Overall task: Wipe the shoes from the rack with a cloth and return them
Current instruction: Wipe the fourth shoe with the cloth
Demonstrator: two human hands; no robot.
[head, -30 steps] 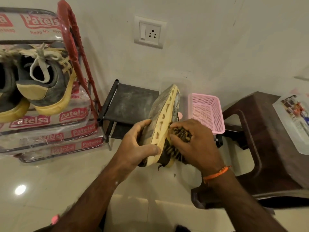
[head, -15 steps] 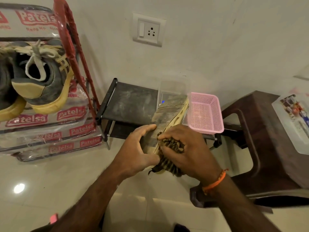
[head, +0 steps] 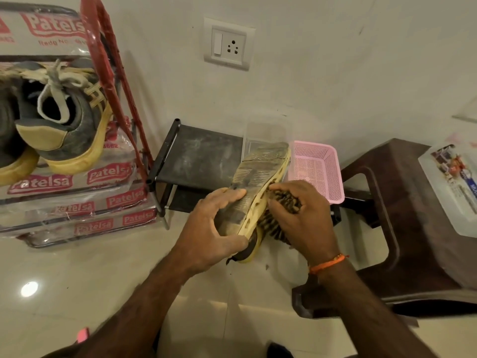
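Observation:
My left hand point(head: 214, 228) grips a grey shoe with a yellow sole point(head: 258, 177) by its heel end, sole turned up and toe pointing away from me. My right hand point(head: 302, 218) holds a bunched striped brown cloth point(head: 284, 202) and presses it against the shoe's right side, hiding the upper. The red-framed shoe rack point(head: 113, 81) stands at the left, wrapped in printed plastic. On its shelf sits a matching grey and yellow shoe point(head: 74, 125) with pale laces, beside another shoe point(head: 10, 156) cut off by the frame edge.
A low black shelf point(head: 198, 153) stands against the wall behind the shoe. Beside it are a clear container point(head: 265, 130) and a pink mesh basket point(head: 317, 169). A dark brown plastic stool point(head: 413, 228) with a clear printed box point(head: 454, 184) is at the right. A wall socket point(head: 228, 45) is above.
The shoe has turned from standing on edge to sole-up. My right hand with the cloth slid down toward the heel, then back up along the shoe's side.

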